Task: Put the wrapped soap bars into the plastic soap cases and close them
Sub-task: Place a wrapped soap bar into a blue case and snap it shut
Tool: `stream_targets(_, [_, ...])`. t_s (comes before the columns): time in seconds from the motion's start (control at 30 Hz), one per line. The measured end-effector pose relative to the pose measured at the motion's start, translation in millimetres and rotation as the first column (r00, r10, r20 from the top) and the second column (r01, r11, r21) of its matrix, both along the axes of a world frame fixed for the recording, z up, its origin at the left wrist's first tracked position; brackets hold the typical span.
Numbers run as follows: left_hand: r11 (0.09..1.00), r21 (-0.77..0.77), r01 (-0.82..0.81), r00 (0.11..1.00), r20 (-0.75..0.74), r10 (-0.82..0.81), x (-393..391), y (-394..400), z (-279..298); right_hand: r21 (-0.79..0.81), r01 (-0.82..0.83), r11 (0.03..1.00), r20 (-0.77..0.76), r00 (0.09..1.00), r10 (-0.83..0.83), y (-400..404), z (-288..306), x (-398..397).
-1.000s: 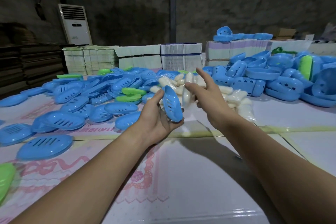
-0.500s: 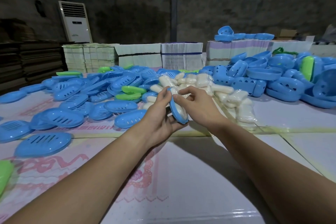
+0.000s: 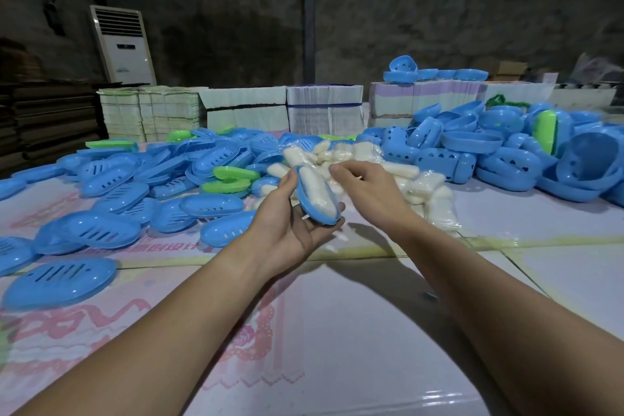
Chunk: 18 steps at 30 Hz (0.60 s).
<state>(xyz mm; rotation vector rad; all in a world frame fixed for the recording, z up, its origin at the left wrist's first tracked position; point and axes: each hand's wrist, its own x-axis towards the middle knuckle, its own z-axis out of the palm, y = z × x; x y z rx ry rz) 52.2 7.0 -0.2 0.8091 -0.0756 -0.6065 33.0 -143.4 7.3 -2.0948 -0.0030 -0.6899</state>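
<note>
Across the left hand, a soap-filled blue case half runs far-left to near-right.

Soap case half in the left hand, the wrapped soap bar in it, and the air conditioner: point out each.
soap case half point(image 3: 320, 218), head view, on its blue lower rim.
wrapped soap bar point(image 3: 315, 189), head view, on its white middle.
air conditioner point(image 3: 123, 45), head view, on its front panel.
</note>
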Motion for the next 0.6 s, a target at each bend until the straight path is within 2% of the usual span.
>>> stream_targets(0.13, [1.0, -0.007, 0.013, 0.999, -0.041, -0.013, -1.8, -0.8, 2.9, 0.044, 0.262, 0.964, -0.067, 0.964, -0.259, -45.5, 5.8, 22.0])
stream_targets(0.2, [1.0, -0.013, 0.025, 0.998, -0.064, -0.025, -2.1, -2.2, 2.6, -0.092, 0.416, 0.905, -0.086, 0.902, -0.423, -72.5, 6.5, 30.7])
stream_targets(0.3, [0.999, -0.018, 0.04, 0.997, -0.06, -0.041, -1.5, -5.5, 2.4, -0.334, 0.571, 0.75, -0.075, 0.777, -0.625, -112.1, 7.1, 33.8])
stream_targets(0.37, [0.999, -0.027, 0.04, 0.998, -0.047, -0.041, -0.7, -6.9, 3.1, -0.363, 0.584, 0.726, -0.123, 0.743, -0.658, -133.1, 6.0, 35.1])
stream_targets(0.6, [0.998, -0.024, 0.064, 0.998, -0.011, -0.064, -2.4, -7.3, 4.9, -0.334, 0.585, 0.739, -0.258, 0.697, -0.669, -163.3, 7.1, 53.3])
